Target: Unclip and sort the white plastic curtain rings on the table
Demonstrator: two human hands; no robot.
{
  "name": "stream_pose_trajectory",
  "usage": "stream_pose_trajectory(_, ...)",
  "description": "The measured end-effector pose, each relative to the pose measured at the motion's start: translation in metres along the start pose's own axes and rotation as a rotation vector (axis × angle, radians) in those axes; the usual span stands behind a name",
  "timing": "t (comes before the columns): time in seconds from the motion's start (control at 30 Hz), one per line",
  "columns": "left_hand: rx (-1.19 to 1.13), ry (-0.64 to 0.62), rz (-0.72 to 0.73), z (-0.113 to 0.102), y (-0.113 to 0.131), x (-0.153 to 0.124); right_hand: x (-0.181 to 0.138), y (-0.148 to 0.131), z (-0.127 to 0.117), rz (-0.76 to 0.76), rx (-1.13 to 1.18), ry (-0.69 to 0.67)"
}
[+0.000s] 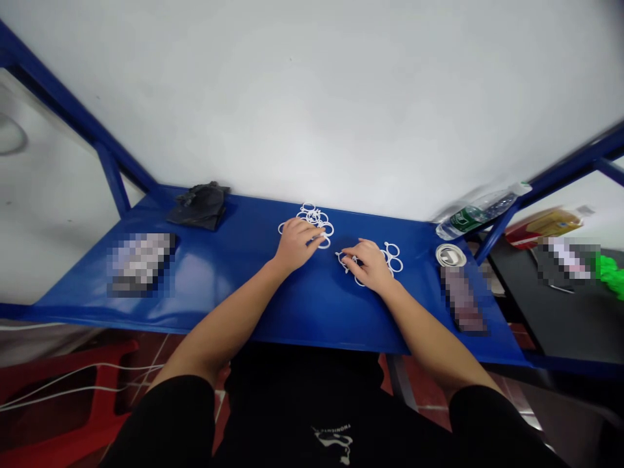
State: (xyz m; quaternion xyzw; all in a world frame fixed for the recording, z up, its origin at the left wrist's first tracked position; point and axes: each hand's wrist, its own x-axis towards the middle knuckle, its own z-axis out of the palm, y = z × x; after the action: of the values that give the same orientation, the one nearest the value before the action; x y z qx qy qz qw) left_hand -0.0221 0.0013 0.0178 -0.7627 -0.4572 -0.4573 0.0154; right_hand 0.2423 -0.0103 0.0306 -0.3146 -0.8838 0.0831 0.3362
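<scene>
White plastic rings with small eyelets, which look like curtain rings, lie in two groups on the blue table (205, 260). My left hand (295, 244) reaches over the near edge of the left pile of rings (312, 214). Its thumb and forefinger are pinched together at a white ring (324, 243). To the right, my right hand (369, 263) covers part of the second group of rings (396, 264). Its bent fingers and thumb close at a ring by the fingertips; the rings under the palm are hidden.
A crumpled black plastic bag (202, 205) lies at the back left, with a blurred phone-like object (141, 263) before it. At right are a water bottle (480, 211), a white tape roll (451, 255) and a blurred dark object (463, 299). Blue frame bars (112, 175) flank the table.
</scene>
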Motion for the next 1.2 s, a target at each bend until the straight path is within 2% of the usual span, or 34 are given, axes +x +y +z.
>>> stream_pose_trajectory(0.13,-0.154,-0.132,0.216,0.008,0.022,-0.006,-0.001,-0.002,0.001,-0.019,0.009,0.060)
stream_pose_trajectory(0.2,-0.191,-0.155,0.256,0.011,0.027,-0.008,0.000,-0.003,0.001,-0.053,0.030,0.041)
stream_pose_trajectory(0.43,-0.213,-0.205,0.204,0.010,0.027,-0.010,0.001,-0.007,0.004,-0.059,0.097,0.027)
stream_pose_trajectory(0.73,-0.188,-0.211,0.313,0.003,0.031,-0.007,0.002,-0.009,0.005,-0.062,0.101,0.087)
stream_pose_trajectory(0.9,-0.212,-0.240,0.277,0.001,0.036,-0.007,0.002,-0.014,0.004,-0.008,0.096,0.077)
stream_pose_trajectory(1.03,-0.231,-0.235,0.221,0.002,0.039,-0.008,0.000,-0.020,0.005,0.069,0.138,0.125)
stream_pose_trajectory(1.2,-0.247,-0.235,0.216,0.005,0.040,-0.010,-0.001,-0.021,0.007,0.146,0.152,0.107)
